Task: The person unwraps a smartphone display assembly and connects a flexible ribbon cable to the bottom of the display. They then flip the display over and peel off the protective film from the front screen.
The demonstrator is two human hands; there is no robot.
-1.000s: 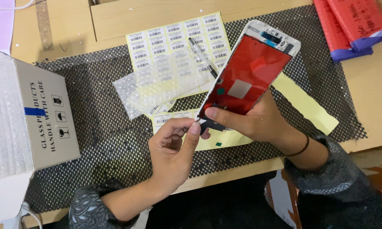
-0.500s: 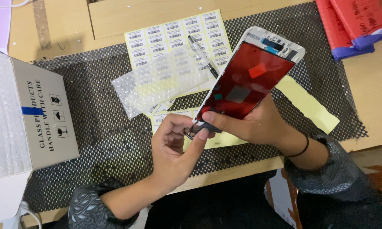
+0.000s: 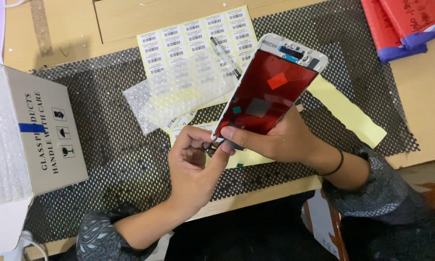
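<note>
Two bare hands, no gloves, no rings visible. Left hand [image 3: 194,166] enters from 7 o'clock; forearm bare up to a pushed-up sleeve [image 3: 101,239] of dark grey fabric with a fine pale speckled or paisley-like print. Right hand [image 3: 280,140] enters from 4 o'clock; same dark patterned sleeve [image 3: 386,193], bunched below the wrist. A thin black band [image 3: 334,166], like a hair tie or cord bracelet, circles the right wrist. Fingernails short, unpainted as far as can be seen.
</note>
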